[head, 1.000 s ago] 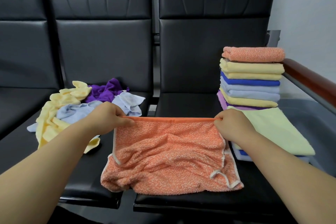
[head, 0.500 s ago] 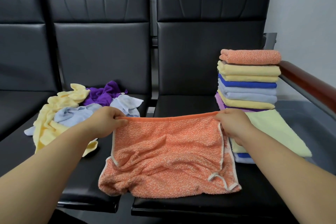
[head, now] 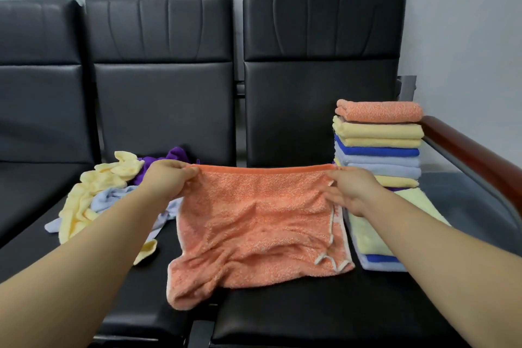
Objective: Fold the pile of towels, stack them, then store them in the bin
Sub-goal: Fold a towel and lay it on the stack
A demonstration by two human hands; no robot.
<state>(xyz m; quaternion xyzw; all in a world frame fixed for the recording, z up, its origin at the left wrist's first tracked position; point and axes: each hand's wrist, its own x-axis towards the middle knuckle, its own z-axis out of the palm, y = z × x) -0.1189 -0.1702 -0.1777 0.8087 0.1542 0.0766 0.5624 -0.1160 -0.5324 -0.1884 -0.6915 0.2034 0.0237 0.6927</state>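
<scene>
Head view: left hand (head: 166, 181), right hand (head: 353, 189) in pinch grip on orange towel (head: 254, 223) between loose pile (head: 93, 198) and folded stack (head: 378, 144).

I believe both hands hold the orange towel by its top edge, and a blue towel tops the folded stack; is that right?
Not quite: the head view shows an orange folded towel topping the folded stack, not a blue one. The left hand and right hand do hold the orange towel by its top edge.
</scene>
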